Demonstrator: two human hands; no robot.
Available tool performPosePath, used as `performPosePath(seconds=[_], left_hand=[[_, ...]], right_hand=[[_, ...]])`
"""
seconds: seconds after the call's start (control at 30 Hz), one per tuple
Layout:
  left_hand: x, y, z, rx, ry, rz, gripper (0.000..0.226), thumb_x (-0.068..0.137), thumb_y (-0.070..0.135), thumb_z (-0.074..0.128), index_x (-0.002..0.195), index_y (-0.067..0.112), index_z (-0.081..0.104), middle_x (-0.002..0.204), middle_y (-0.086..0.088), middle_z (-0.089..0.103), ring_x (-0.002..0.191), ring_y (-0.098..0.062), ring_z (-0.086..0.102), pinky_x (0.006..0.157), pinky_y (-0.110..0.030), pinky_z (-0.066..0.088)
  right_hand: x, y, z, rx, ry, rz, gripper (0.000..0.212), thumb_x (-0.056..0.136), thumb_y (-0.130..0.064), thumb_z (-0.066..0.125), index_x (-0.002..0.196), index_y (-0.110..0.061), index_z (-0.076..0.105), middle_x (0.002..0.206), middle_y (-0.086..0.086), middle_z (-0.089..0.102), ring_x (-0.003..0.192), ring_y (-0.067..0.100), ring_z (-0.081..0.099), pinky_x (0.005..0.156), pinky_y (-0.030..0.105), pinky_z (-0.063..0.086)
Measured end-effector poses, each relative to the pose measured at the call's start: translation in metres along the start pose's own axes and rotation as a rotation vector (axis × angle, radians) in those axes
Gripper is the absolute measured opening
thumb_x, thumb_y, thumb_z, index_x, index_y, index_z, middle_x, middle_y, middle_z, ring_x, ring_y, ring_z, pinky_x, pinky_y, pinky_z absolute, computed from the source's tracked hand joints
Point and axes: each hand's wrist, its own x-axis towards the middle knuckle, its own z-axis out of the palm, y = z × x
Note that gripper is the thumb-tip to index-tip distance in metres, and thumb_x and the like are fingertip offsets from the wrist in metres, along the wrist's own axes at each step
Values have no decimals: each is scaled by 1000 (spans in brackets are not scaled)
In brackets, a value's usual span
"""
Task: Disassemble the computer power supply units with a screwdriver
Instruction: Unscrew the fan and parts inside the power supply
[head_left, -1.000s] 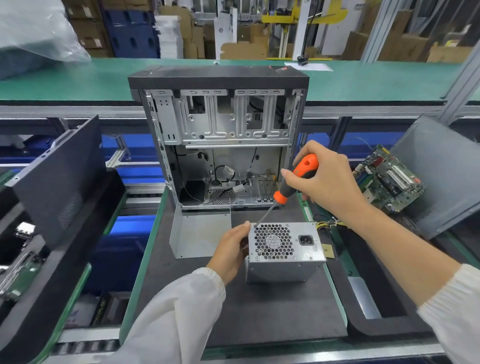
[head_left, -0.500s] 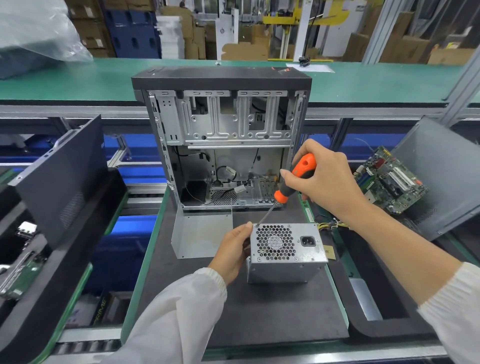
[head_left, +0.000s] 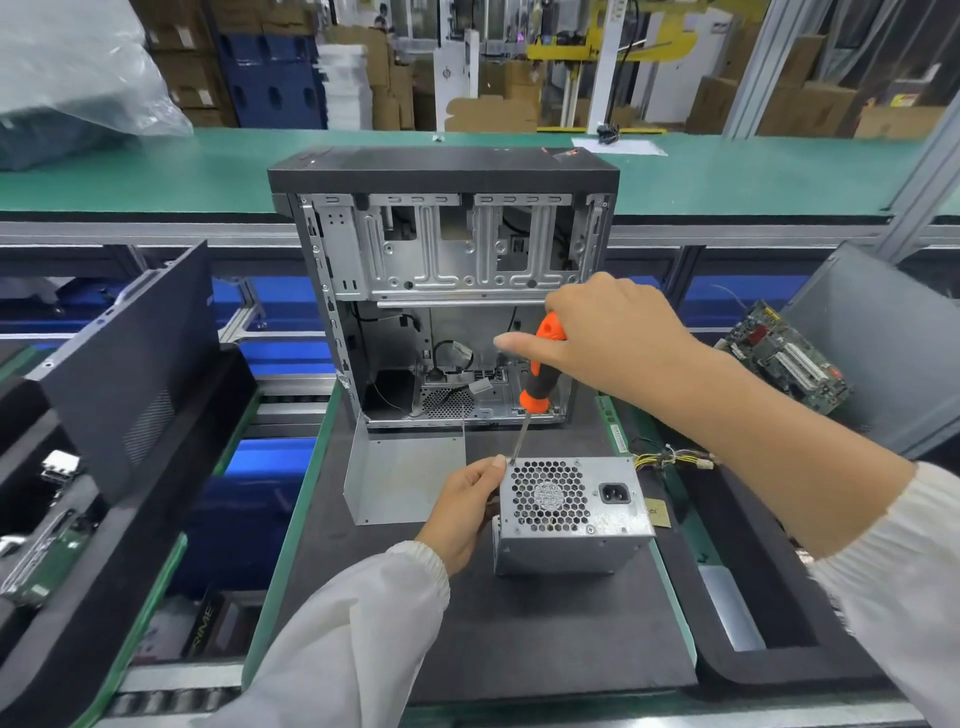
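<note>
Risk: screwdriver (head_left: 537, 382), clamped in right hand (head_left: 613, 338), slips off corner screw; power supply (head_left: 571, 512), gripped by left hand (head_left: 465, 506), shifts.

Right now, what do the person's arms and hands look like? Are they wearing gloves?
No gloves: both hands are bare. The left hand and the right hand come out of long white sleeves, one on the left arm and one on the right, each gathered into a snug elastic cuff. No watch, rings or markings show.
</note>
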Motion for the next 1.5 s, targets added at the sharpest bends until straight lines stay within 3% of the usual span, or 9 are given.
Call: performPosePath(seconds=[0.33,0.53,0.6,0.7,0.9,1.03,1.27,1.4,1.5], left_hand=[[-7,8,0,55,42,12,29,103,20,44,103,6,69,91,-6,75,76,-11,69,65,-18,52],[-13,19,1,133,7,22,29,104,16,42,95,6,67,74,2,73,60,-4,65,53,-12,45],[-16,19,3,141,0,39,28,104,15,42,94,5,66,73,2,72,60,-4,65,55,-12,45],[-18,15,3,136,-5,55,28,103,13,43,104,-4,65,81,-4,72,66,-6,66,60,-13,47],[-21,8,-1,127,-25,47,27,102,15,47,108,-2,67,98,-11,73,84,-16,68,76,-25,52],[-21,5,-1,102,-10,40,27,102,15,48,111,-1,67,102,-14,73,85,-16,68,73,-24,53],[-15,8,-3,98,-22,13,27,102,17,47,110,2,68,95,-8,74,76,-11,68,68,-19,52],[-11,8,-5,90,-36,15,28,103,16,45,112,0,66,90,-6,74,68,-7,68,62,-17,50],[-9,8,-5,89,-37,15,28,103,16,46,113,0,66,90,-6,74,69,-8,69,62,-17,51]], right_hand=[[12,-8,-33,25,-565,-288,30,97,-42,49,109,-15,45,65,-4,48,50,18,64,55,32,48],[17,-11,-39,-166,-636,-421,23,95,-23,58,117,-20,50,92,-3,54,87,23,61,66,34,44],[21,-10,-43,-53,-699,-346,29,91,-22,65,118,-17,54,94,2,61,69,19,69,62,31,55],[31,-12,-37,337,-886,-37,29,83,-33,74,96,-9,63,71,7,66,38,11,53,36,16,38],[45,-20,-39,502,-1129,276,72,83,-75,45,98,-7,60,54,3,55,31,4,29,31,10,20],[45,-17,-42,507,-1138,342,72,94,-62,35,71,-3,72,51,3,51,29,5,29,30,10,19],[40,-18,-41,305,-1117,171,32,100,-33,45,97,-3,54,58,4,51,36,7,34,33,14,23],[35,-19,-46,75,-1093,-78,21,100,-26,49,106,-8,56,70,4,56,51,12,47,43,19,36],[15,-24,-52,-343,-821,-449,27,95,-15,52,119,-22,60,99,2,62,85,22,62,59,30,48]])
